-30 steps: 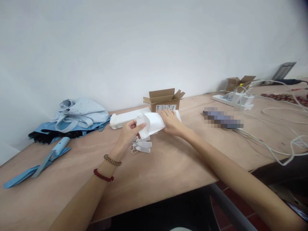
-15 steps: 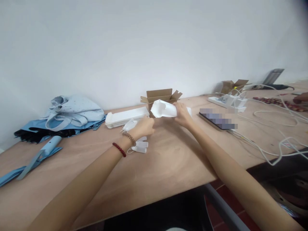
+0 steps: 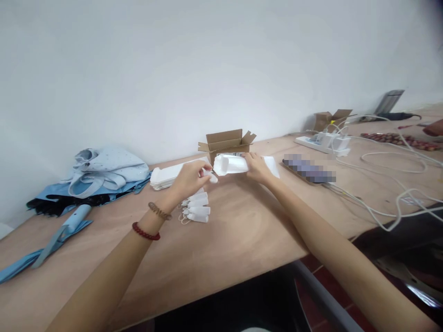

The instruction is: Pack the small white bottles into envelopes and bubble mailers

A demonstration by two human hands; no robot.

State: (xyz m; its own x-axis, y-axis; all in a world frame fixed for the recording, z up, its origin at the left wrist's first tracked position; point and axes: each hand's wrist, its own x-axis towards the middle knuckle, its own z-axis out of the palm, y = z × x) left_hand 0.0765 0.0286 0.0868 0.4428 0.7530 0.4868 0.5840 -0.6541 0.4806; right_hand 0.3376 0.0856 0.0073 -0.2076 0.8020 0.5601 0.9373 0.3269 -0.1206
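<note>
- Sleeve in your right hand (image 3: 258,168), the sleeve (image 3: 235,164) being thin paper, smooth, faintly glossy
- Your stacked sleeves (image 3: 165,176): matt paper
- Your small looped pieces (image 3: 199,210): smooth plastic, by their look
- Carton (image 3: 226,139) before you: matt cardboard
- Your tabletop (image 3: 235,240): smooth wood, soft sheen
- Your bag (image 3: 119,168): soft cloth
</note>
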